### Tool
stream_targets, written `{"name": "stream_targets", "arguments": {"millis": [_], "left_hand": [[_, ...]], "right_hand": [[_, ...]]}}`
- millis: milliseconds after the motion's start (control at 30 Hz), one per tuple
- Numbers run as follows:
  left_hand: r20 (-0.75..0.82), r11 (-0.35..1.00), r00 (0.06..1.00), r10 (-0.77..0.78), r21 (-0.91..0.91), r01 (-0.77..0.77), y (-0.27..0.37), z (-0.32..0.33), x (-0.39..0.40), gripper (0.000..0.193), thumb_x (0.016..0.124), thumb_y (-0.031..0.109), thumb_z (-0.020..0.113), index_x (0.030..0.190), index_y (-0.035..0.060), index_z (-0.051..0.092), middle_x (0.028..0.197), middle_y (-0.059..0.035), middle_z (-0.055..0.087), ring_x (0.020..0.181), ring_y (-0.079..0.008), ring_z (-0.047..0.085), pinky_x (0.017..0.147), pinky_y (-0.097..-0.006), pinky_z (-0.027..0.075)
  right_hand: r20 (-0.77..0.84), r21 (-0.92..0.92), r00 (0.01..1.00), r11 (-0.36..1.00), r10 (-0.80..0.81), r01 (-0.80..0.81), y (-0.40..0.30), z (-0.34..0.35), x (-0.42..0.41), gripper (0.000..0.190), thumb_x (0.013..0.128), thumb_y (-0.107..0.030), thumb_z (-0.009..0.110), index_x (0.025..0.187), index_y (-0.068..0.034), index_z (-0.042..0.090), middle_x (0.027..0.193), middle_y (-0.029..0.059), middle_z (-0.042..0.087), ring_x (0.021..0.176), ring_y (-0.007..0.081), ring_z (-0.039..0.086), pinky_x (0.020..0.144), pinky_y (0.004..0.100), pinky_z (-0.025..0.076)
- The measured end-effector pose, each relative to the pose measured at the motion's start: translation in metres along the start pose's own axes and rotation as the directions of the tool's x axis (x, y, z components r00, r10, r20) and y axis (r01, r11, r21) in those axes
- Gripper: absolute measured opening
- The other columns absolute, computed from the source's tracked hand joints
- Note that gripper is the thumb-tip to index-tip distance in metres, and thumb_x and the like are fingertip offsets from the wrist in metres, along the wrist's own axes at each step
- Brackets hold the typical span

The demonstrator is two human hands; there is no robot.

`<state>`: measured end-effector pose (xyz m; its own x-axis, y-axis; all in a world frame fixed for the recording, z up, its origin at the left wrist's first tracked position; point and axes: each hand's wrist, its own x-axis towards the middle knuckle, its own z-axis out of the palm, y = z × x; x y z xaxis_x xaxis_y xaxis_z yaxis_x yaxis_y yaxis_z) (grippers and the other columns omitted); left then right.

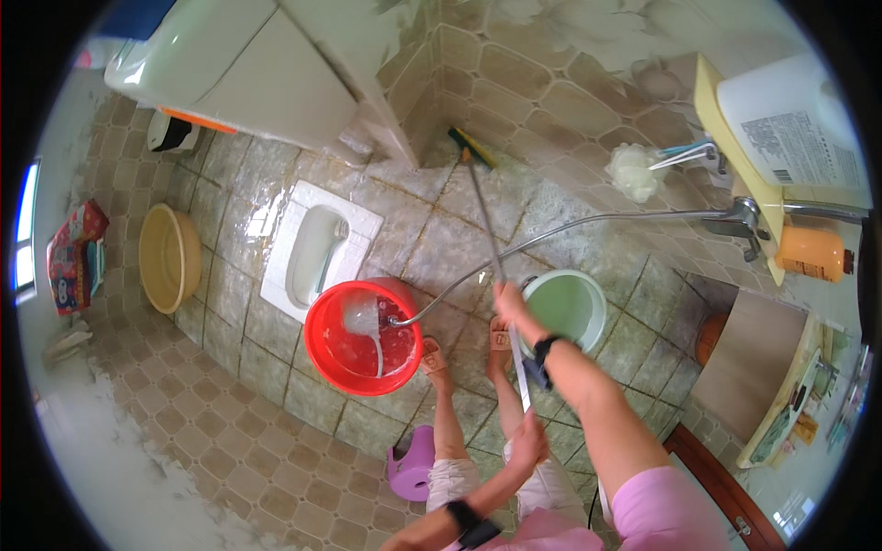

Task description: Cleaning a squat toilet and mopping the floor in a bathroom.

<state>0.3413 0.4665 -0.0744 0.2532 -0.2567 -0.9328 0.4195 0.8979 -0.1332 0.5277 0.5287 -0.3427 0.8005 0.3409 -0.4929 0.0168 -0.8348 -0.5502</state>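
Note:
Both my hands are on the long handle (520, 375) of a floor brush. My right hand (510, 304) grips it partway along, beside a pale bucket (601, 293) of greenish water. Closer to my body, my left hand (529, 441) is closed around the upper end. The green and yellow brush head (472, 148) meets the tiled floor by the wall corner. A metal shower hose (544, 234) passes across the brush handle and ends inside a red bucket (320, 368), which holds water and a clear container (360, 311).
A white squat toilet (368, 219) is set in the wet tiled floor (455, 237). By the left wall stands a beige basin (195, 258). Near my feet is a purple stool (413, 468). A yellow shelf (703, 96) and a cabinet (747, 365) line the right side.

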Motion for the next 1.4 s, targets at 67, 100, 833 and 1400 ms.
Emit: {"name": "stream_targets", "arguments": {"millis": [67, 100, 833, 1400], "left_hand": [[-0.043, 0.992, 0.998, 0.051, -0.113, -0.056, 0.024, -0.004, 0.018, 0.048, 0.092, 0.055, 0.037, 0.063, 0.0166, 0.035, 0.047, 0.0052, 0.028, 0.034, -0.0094, 0.027, 0.032, -0.0269, 0.021], [-0.041, 0.983, 0.997, 0.063, -0.169, -0.069, 0.015, 0.013, 0.015, 0.048, 0.092, 0.055, 0.037, 0.064, 0.0162, 0.036, 0.047, 0.0048, 0.028, 0.034, -0.0096, 0.028, 0.032, -0.0274, 0.022], [-0.125, 0.990, 0.983, 0.134, -0.017, -0.137, -0.017, 0.051, 0.027, 0.048, 0.094, 0.053, 0.033, 0.071, 0.0117, 0.040, 0.047, 0.0015, 0.034, 0.035, -0.0120, 0.037, 0.033, -0.0295, 0.030], [-0.256, 0.949, 0.915, 0.311, 0.131, -0.286, -0.006, -0.047, -0.031, 0.031, 0.091, 0.036, 0.052, 0.082, 0.0062, 0.049, 0.051, 0.0039, 0.041, 0.041, -0.0062, 0.039, 0.037, -0.0241, 0.030]], "right_hand": [[0.307, -0.046, 0.945, 0.993, 0.116, -0.107, -0.081, 0.006, 0.001, 0.051, 0.093, -0.040, 0.038, 0.071, 0.003, 0.055, 0.054, 0.0170, 0.056, 0.046, 0.0307, 0.060, 0.040, 0.0422, 0.045], [0.284, -0.037, 0.954, 0.995, 0.101, -0.095, -0.084, -0.018, -0.005, 0.052, 0.093, -0.040, 0.038, 0.069, 0.004, 0.055, 0.051, 0.0159, 0.055, 0.043, 0.0304, 0.058, 0.040, 0.0423, 0.045], [0.342, 0.117, 0.936, 0.984, 0.085, -0.132, -0.032, -0.038, 0.014, 0.042, 0.092, -0.039, 0.041, 0.071, -0.004, 0.053, 0.045, 0.0042, 0.045, 0.030, 0.0169, 0.044, 0.028, 0.0321, 0.033], [0.742, 0.592, 0.657, 0.328, 0.136, -0.736, -0.094, -0.002, -0.053, 0.045, 0.091, -0.050, 0.043, 0.082, -0.007, 0.053, 0.045, -0.0024, 0.033, 0.031, 0.0108, 0.032, 0.028, 0.0261, 0.027]]}}
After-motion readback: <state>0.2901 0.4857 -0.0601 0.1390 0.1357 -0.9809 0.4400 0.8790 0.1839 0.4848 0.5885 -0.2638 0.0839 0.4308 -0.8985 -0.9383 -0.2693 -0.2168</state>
